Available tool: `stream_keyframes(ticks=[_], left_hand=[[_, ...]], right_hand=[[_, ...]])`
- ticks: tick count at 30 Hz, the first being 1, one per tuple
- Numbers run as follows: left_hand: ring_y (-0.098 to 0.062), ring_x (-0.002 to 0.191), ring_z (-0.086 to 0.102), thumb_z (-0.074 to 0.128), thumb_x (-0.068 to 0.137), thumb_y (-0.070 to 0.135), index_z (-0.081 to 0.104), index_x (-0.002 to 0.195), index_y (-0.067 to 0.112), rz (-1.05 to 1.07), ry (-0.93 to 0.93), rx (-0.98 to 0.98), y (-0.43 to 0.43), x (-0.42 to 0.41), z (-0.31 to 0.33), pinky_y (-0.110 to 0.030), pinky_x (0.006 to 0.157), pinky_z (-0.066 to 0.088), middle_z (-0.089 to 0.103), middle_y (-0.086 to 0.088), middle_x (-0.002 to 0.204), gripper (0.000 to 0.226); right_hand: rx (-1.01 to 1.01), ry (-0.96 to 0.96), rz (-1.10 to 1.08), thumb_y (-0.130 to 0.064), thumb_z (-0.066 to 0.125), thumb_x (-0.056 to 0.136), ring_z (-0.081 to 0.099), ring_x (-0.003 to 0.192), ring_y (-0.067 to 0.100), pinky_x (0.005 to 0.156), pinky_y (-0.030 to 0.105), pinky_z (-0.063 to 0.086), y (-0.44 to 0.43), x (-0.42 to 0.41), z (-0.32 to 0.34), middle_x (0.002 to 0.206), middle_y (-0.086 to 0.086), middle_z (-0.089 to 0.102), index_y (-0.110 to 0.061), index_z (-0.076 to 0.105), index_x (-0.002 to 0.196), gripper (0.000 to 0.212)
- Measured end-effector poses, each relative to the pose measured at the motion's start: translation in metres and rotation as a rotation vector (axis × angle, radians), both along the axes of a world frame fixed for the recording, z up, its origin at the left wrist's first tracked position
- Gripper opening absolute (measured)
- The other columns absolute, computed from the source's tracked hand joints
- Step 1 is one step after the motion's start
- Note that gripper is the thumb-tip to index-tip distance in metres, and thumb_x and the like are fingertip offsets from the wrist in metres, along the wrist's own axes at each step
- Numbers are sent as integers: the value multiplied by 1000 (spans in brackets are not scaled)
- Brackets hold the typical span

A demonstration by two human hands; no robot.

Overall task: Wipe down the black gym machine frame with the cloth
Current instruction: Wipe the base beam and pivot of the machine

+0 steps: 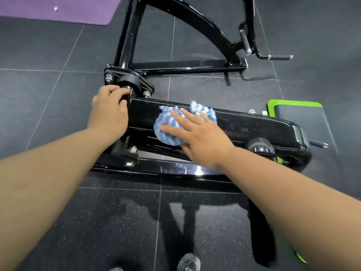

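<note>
Pressing the cloth (168,125) under spread fingers (188,116), the right hand (201,140) sat midway along the frame (244,125), whose long axis ran left-right.

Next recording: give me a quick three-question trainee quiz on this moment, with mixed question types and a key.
1. True or false: the right hand presses the cloth onto the machine with straight fingers.
2. What does the left hand grip? A) the cloth B) the pivot end of the black frame C) nothing
3. Fill in: the cloth is striped white and ____.
Key: 1 true; 2 B; 3 blue.
</note>
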State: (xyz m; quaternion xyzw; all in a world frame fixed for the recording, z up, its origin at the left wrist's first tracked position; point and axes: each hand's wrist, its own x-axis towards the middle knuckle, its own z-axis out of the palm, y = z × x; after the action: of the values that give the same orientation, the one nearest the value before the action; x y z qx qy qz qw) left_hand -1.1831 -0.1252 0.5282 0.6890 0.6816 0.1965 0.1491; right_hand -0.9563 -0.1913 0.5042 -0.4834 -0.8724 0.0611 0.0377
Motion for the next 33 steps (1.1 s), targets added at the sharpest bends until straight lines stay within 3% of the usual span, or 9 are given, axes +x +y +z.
stream_keyframes(ticks=[3, 7, 11, 14, 17, 21, 25, 31, 33], left_hand=[[-34, 129, 35, 40, 99, 11, 51, 134, 16, 8, 20, 1, 2, 2, 0, -38, 109, 26, 37, -10, 142, 37], [-29, 136, 30, 40, 101, 18, 28, 148, 11, 82, -56, -73, 0, 5, 2, -38, 112, 24, 30, -14, 148, 49], [-32, 104, 50, 32, 101, 37, 43, 131, 2, 285, -123, -244, 9, 5, 2, -42, 84, 37, 54, -18, 124, 48], [-28, 90, 45, 26, 102, 37, 45, 124, 3, 294, -112, -307, 13, 7, 0, -37, 76, 33, 55, -16, 110, 45], [-36, 102, 48, 25, 102, 37, 43, 125, 4, 290, -87, -296, 17, 6, -4, -38, 80, 32, 54, -21, 120, 44], [-36, 113, 49, 25, 103, 41, 40, 132, 6, 268, -102, -311, 20, 1, -7, -39, 86, 35, 52, -18, 127, 48], [-38, 115, 49, 25, 103, 40, 39, 132, 5, 238, -112, -301, 18, 1, -5, -44, 93, 37, 51, -18, 129, 47], [-39, 109, 50, 26, 103, 36, 41, 121, 4, 215, -116, -309, 18, 2, -3, -47, 88, 38, 51, -19, 121, 40], [-37, 110, 49, 26, 103, 36, 41, 123, 3, 212, -116, -313, 18, 1, -3, -45, 88, 36, 50, -19, 122, 41]], right_hand=[[-186, 127, -164, -34, 34, 98, 3, 149, 16, 120, 46, 1, 17, -29, 15, 162, -5, 8, -41, 19, 150, 55], [-152, 190, -294, -39, 33, 95, 9, 148, 13, 120, 42, 5, -4, 1, 7, 161, -6, 15, -37, 24, 150, 56], [-167, 178, -635, -41, 29, 95, 23, 145, 20, 118, 45, 14, 3, 14, 6, 153, -2, 35, -31, 35, 145, 51], [-187, 151, -660, -37, 26, 95, 50, 118, 32, 102, 45, 31, 44, -36, 20, 117, 6, 62, -20, 55, 118, 40], [-320, 103, -498, -27, 28, 95, 54, 104, 31, 79, 40, 20, 86, -86, 31, 114, 7, 63, -22, 57, 120, 39], [-410, 104, -447, -23, 31, 87, 59, 75, 27, 81, 38, 43, 100, -74, 25, 71, 0, 66, -23, 52, 62, 33], [-691, 17, -622, -33, 20, 90, 58, 59, 27, 63, 33, 45, 105, -30, 34, 42, 4, 53, -12, 41, 35, 63], [-660, 259, -513, -7, 40, 80, 58, 70, 34, 77, 46, 52, 129, -118, 34, 62, 11, 58, -9, 40, 67, 13], [-692, 280, -498, -16, 36, 86, 59, 74, 33, 79, 45, 52, 129, -112, 33, 65, 10, 62, -9, 45, 68, 21]])
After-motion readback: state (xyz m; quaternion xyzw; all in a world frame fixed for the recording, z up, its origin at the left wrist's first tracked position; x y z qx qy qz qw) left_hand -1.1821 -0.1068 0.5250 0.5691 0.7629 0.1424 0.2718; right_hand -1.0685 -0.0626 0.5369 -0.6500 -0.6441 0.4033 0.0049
